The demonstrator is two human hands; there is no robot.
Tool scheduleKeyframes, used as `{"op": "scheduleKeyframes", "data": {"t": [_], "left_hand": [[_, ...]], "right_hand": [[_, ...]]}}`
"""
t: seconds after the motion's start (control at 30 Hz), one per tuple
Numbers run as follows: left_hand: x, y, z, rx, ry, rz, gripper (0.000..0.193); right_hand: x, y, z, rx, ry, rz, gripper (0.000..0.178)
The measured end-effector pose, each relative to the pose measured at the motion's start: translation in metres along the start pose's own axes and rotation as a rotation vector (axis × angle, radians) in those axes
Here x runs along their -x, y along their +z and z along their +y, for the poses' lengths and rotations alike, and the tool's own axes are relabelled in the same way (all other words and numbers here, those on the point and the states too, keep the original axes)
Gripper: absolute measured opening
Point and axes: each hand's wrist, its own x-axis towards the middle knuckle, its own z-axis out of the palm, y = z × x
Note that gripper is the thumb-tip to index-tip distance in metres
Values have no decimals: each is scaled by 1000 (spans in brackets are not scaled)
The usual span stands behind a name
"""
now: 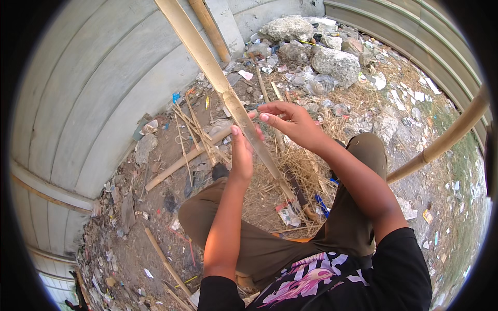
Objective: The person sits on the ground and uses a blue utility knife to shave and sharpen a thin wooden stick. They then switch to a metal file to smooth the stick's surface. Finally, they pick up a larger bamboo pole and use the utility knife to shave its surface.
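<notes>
A long split bamboo piece (207, 67) slants from the top of the view down between my knees. Its hollow inner face is turned up, with a node ridge across it above my hands. Wrapped round it from below is my left hand (242, 155), thumb on the near edge and fingertips showing past the far edge. My right hand (290, 119) hovers just right of the bamboo, its thumb and fingers apart, holding nothing I can see. Below, a dark stick-like thing (296, 186) lies on straw shavings (308, 173) between my legs.
Thin bamboo strips (194, 127) and a bamboo pole (174, 168) lie at left. Another pole (441, 142) slants in at right. Rocks (334, 65) and litter sit ahead. A grey panel wall (104, 98) bounds the left, corrugated sheeting (410, 31) the far right.
</notes>
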Motion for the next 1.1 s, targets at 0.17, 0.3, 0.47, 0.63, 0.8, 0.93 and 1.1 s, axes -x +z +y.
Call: {"op": "scheduleKeyframes", "data": {"t": [0.17, 0.3, 0.47, 0.63, 0.8, 0.93, 1.1], "left_hand": [[0, 17, 2, -9, -17, -74, 83], [-5, 32, 15, 33, 16, -42, 81], [-11, 14, 16, 35, 18, -55, 78], [-14, 7, 16, 74, -46, -58, 75], [-15, 26, 15, 31, -11, 15, 72], [-18, 6, 18, 58, -52, 17, 68], [-16, 8, 28, 30, 12, 121, 66]], "right_hand": [[0, 10, -5, -11, 143, -14, 27], [0, 20, 1, 201, -184, 131, 29], [-1, 28, -7, 142, -173, 61, 34], [-4, 26, -4, 17, -50, -7, 33], [-8, 25, 2, 192, -75, 57, 32], [2, 35, 2, 193, -54, -28, 36], [13, 42, 14, 467, 45, -110, 50]]}}
